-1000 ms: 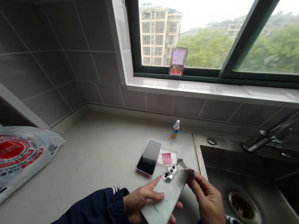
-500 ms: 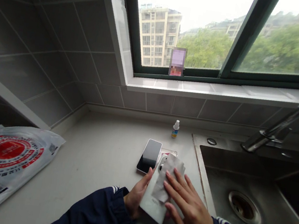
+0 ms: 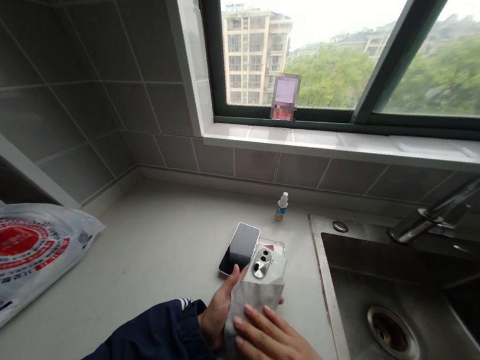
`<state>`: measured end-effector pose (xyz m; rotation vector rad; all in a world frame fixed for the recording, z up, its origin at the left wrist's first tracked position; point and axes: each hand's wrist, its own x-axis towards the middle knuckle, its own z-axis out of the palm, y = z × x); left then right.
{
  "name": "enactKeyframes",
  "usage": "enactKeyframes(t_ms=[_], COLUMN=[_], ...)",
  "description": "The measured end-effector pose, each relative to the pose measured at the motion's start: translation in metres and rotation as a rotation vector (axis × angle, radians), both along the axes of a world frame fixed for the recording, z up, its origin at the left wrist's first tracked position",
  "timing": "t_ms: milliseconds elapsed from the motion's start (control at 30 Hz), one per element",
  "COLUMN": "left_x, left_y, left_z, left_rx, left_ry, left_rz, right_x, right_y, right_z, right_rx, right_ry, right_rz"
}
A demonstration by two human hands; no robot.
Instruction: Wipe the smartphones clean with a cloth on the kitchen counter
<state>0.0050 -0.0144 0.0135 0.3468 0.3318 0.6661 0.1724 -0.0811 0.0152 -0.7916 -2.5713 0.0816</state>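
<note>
My left hand (image 3: 218, 313) grips a pale smartphone (image 3: 276, 267) by its side, back facing up, with a round camera module near the top end. Over the phone's lower back lies a thin grey cloth (image 3: 260, 295). My right hand (image 3: 286, 356) rests flat on that cloth, fingers stretched out and slightly apart, pressing it against the phone. Just behind, on the counter, is a second smartphone (image 3: 242, 246) with a dark screen. A clear phone case (image 3: 279, 247) is partly hidden behind the held phone.
A small white spray bottle (image 3: 281, 208) stands near the back of the counter (image 3: 161, 234). On the right is a steel sink (image 3: 368, 287) with a chrome faucet (image 3: 446, 203). A printed white plastic bag (image 3: 45, 263) lies at left. A window (image 3: 327, 67) is above.
My right hand has slid the cloth down along the phone toward me, uncovering the camera module. The cloth now spreads across the phone's lower back. My left hand keeps its grip.
</note>
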Motion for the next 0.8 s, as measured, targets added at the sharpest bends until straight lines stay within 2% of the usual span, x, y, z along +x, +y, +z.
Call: enactKeyframes(t_ms=[167,300,433,567,633,733,800], left_x=[-0.002,-0.003,-0.002,-0.002,-0.002,-0.004,-0.005], left_y=[0.001,0.000,-0.001,-0.001,-0.002,-0.002,-0.002], left_z=[-0.005,-0.007,-0.006,-0.006,-0.007,-0.012,-0.017], left_rx=[-0.026,0.066,0.082,0.082,0.105,0.120,0.106], left_ry=[0.012,-0.024,-0.018,-0.006,-0.019,-0.042,-0.030], left_rz=[-0.065,-0.033,-0.030,-0.009,-0.056,-0.222,-0.285], right_x=[0.008,0.016,0.019,0.020,0.022,0.025,0.025], right_y=[0.006,0.010,0.013,0.015,0.017,0.018,0.020], right_z=[0.003,0.006,-0.001,-0.009,-0.010,-0.009,-0.008], right_rx=[-0.008,0.062,0.124,0.104,0.104,0.117,0.120], right_ry=[0.030,0.108,0.100,0.027,0.019,0.012,0.004], right_rz=[-0.151,-0.192,-0.299,-0.376,-0.409,-0.456,-0.482])
